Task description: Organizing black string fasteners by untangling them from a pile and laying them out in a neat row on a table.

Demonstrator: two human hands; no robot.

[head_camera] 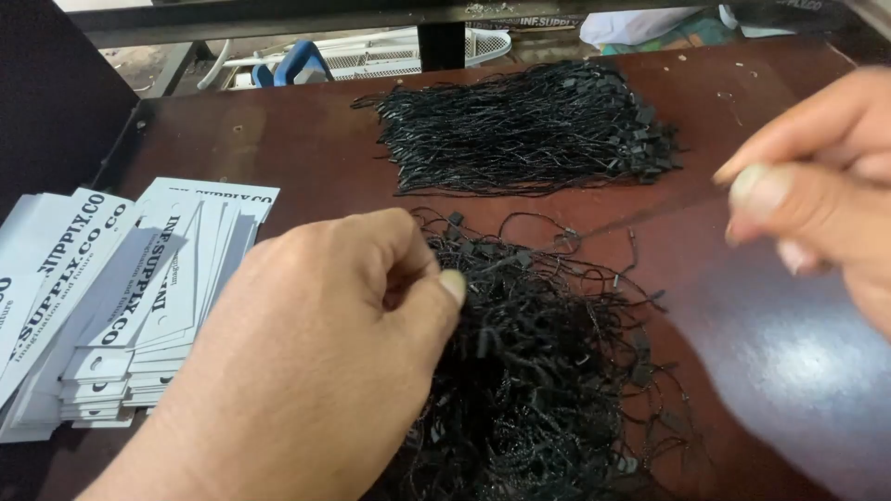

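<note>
My left hand (pixel 316 353) rests on the near side of a loose, tangled heap of black string loops with small black plastic locks (pixel 538 362), its thumb and forefinger pinched together at the heap's edge. My right hand (pixel 817 186) is raised at the right, thumb and forefinger pinching one thin black string (pixel 640 215) that stretches taut from the heap. A second, neater bundle of the same black strings (pixel 529 130) lies farther back on the dark brown table (pixel 306 148).
Fanned stacks of white paper hang tags with black print and punched holes (pixel 130 306) lie at the left. Beyond the table's far edge sit a white mesh fan guard (pixel 390 51), a blue object (pixel 297 63) and a white bag (pixel 640 23).
</note>
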